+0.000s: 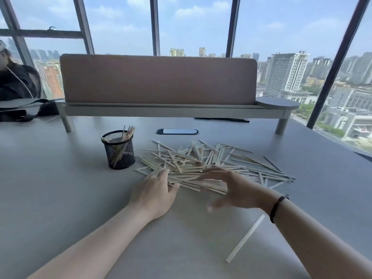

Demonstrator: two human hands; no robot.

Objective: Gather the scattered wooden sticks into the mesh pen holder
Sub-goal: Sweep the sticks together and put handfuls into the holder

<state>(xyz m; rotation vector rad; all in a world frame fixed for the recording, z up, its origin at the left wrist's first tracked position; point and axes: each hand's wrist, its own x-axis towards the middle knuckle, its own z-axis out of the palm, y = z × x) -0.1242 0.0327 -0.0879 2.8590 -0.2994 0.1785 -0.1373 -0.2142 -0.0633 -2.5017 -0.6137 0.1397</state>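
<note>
Sticks (201,164) of pale wood lie in a loose, crisscrossed heap on the grey table (60,188), spreading from the middle out to the right. No brand, label or writing can be read anywhere on them or on the holder. The black mesh pen holder (118,151) stands upright just left of the heap's far-left edge, with a few sticks leaning inside it and poking above the rim. One stray stick (245,238) lies apart on the near right, beneath the right forearm.

The left hand (155,195) reaches in from the near left, palm down, fingers spread flat over the heap's near-left edge and touching the sticks; a ring (156,174) shows on one finger. It grips nothing. The right hand (231,188) comes in from the near right, fingers extended toward the left hand over the near edge of the heap; it is motion-blurred, so whether it grips any stick cannot be told. A dark band (276,207) circles the right wrist.
</note>
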